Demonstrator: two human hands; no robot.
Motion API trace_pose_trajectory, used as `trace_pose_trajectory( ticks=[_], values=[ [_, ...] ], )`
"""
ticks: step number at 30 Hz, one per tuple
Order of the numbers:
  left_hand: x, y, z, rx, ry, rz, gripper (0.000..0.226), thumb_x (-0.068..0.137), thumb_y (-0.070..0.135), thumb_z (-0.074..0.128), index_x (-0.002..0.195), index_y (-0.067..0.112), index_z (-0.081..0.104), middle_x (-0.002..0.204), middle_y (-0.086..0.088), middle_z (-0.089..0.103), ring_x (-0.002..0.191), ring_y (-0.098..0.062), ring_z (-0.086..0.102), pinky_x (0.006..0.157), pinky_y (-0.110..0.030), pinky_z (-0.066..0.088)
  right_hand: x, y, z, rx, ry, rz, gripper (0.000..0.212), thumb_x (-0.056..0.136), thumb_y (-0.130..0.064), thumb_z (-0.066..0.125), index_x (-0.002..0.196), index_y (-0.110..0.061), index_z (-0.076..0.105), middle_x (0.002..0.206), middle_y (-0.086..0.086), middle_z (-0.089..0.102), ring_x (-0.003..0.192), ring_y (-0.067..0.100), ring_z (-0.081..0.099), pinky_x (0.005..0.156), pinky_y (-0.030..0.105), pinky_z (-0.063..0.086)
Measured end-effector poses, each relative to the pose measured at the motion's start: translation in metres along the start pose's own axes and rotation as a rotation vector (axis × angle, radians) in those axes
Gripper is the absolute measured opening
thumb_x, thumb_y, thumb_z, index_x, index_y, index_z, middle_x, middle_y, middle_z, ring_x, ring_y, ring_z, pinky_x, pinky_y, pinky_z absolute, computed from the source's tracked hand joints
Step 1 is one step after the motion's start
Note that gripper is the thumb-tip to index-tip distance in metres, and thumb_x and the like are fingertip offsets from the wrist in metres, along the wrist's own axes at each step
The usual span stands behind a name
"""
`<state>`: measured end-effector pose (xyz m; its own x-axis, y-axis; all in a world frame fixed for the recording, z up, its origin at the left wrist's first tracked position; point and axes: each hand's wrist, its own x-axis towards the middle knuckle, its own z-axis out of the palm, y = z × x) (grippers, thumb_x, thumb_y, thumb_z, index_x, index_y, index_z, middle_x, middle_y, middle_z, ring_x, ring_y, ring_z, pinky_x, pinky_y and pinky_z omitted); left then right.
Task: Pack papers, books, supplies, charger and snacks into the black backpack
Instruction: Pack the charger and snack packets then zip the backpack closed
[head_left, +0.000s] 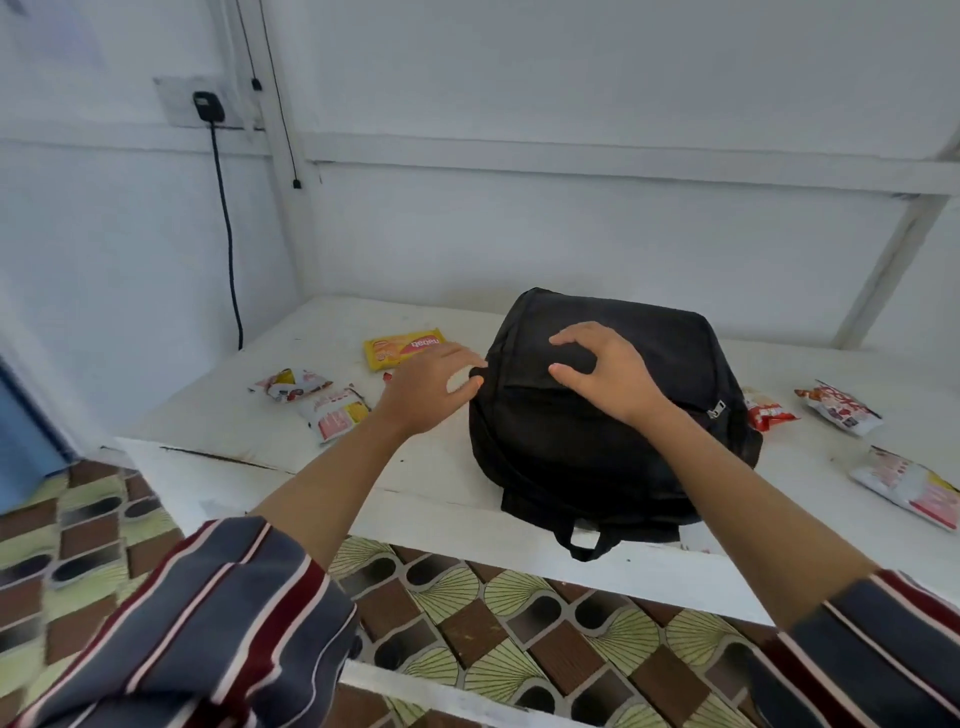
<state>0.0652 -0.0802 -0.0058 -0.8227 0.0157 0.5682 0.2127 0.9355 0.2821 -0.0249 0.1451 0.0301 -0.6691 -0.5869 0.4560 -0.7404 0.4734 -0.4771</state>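
On the white tabletop (223, 410) the black backpack (613, 441) lies flat, straight ahead of the person. It looks closed. Its long axis runs from the wall toward them, and the carry loop (587, 545) hangs over the near edge.

Both hands are on it. The right hand (608, 374) sits on top, thumb and fingers curled to pinch up a fold of fabric. The left hand (431, 387) is at the bag's left flank, fingertips nipping a small black tab (a zip pull, I would guess, though it is too small to be sure).

Snack packets lie on both sides of the bag. A yellow packet (405, 348) is just beyond the left hand, with two more packets (335, 413) farther left. A red packet (769, 410) and two others sit off to the right.

Opening the bag probably comes first. After that, each hand has its own cluster nearer. A metal zip pull (717, 409) shows on the bag's right side.
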Motion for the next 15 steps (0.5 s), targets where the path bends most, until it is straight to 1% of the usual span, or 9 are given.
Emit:
trace_pose_trajectory(
  ticks=[2,4,7,10,13,15],
  values=[
    [-0.010,-0.018,-0.012,0.030,0.009,-0.085,0.048,0.082,0.047,0.042,0.112,0.019,0.066,0.117,0.001,0.064,0.115,-0.017,0.052,0.083,-0.024,0.038,0.017,-0.018,0.019,0.052,-0.050,-0.040,0.033,0.084,-0.023,0.065,0.116,-0.018,0.061,0.124,-0.002,0.058,0.119,0.015,0.048,0.099,0.024,0.034],
    [-0.020,-0.038,-0.022,0.061,-0.026,-0.162,0.051,0.080,0.050,0.044,0.117,0.021,0.063,0.124,0.001,0.060,0.119,-0.018,0.049,0.089,-0.029,0.040,0.032,-0.035,0.039,0.085,-0.102,-0.068,0.037,0.085,-0.024,0.065,0.121,-0.019,0.058,0.127,-0.003,0.056,0.121,0.014,0.047,0.100,0.022,0.032],
    [-0.039,-0.077,-0.032,0.094,-0.090,-0.247,0.041,0.085,0.039,0.056,0.121,0.020,0.060,0.125,-0.003,0.058,0.116,-0.024,0.051,0.091,-0.035,0.041,0.052,-0.057,0.079,0.098,-0.202,-0.067,0.044,0.086,-0.025,0.064,0.128,-0.018,0.053,0.135,-0.002,0.050,0.126,0.015,0.043,0.101,0.023,0.030],
    [-0.056,-0.110,-0.039,0.087,-0.178,-0.353,0.040,0.086,0.036,0.062,0.123,0.023,0.056,0.127,-0.001,0.055,0.118,-0.022,0.049,0.093,-0.037,0.042,0.067,-0.069,0.119,0.089,-0.296,-0.044,0.048,0.086,-0.026,0.065,0.131,-0.018,0.050,0.138,0.000,0.048,0.127,0.017,0.043,0.099,0.024,0.031],
    [-0.063,-0.133,-0.041,0.107,-0.300,-0.388,0.049,0.085,0.042,0.062,0.130,0.024,0.050,0.132,-0.001,0.050,0.124,-0.020,0.043,0.099,-0.039,0.040,0.080,-0.074,0.156,0.085,-0.384,-0.004,0.054,0.083,-0.030,0.069,0.132,-0.020,0.050,0.140,-0.001,0.047,0.129,0.018,0.041,0.099,0.024,0.030],
    [-0.062,-0.145,-0.041,0.125,-0.344,-0.388,0.056,0.083,0.045,0.062,0.133,0.024,0.046,0.136,-0.002,0.047,0.128,-0.020,0.039,0.102,-0.041,0.039,0.086,-0.074,0.176,0.091,-0.412,0.044,0.060,0.079,-0.030,0.073,0.133,-0.020,0.050,0.140,0.001,0.046,0.130,0.019,0.041,0.101,0.025,0.031]
  ],
)
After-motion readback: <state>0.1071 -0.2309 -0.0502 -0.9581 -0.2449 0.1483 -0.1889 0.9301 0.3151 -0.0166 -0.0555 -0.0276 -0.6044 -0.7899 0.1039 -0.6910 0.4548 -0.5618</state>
